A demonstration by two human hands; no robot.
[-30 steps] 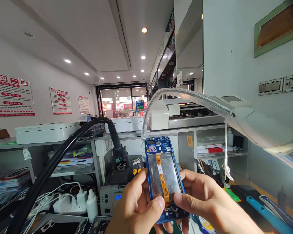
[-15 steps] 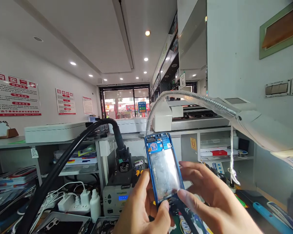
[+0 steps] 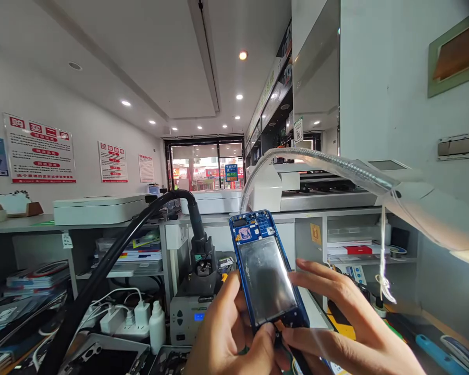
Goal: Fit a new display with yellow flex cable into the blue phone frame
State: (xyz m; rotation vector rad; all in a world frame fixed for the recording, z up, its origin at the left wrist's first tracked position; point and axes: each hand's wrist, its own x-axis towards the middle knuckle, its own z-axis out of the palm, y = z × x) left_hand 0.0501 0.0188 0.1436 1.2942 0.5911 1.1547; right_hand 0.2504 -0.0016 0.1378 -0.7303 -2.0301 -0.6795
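Observation:
A phone with its back off [image 3: 271,273] is tilted in front of me. Its blue frame surrounds a silvery battery, with a dark blue circuit board at the top. My left hand [image 3: 234,333] grips its lower left side, the thumb over the bottom edge. My right hand [image 3: 344,317] is at the lower right; its index finger meets the frame's right edge, and the thumb lies at the bottom by a small copper-coloured flex piece [image 3: 279,325]. The fingers behind the phone are hidden. Below the hands a dark strip is partly hidden.
A hot-air station [image 3: 187,317] with a lit blue display stands behind my left hand, its black hose [image 3: 113,250] arching leftward. A lamp's flexible neck [image 3: 316,153] curves overhead to the right. A white bottle [image 3: 157,325], chargers [image 3: 143,315] and a tablet-like device [image 3: 101,357] sit left.
My right thumb has moved down to the phone's bottom edge, and the index finger has come against the right side. The view has turned slightly left; glare on the battery has lessened.

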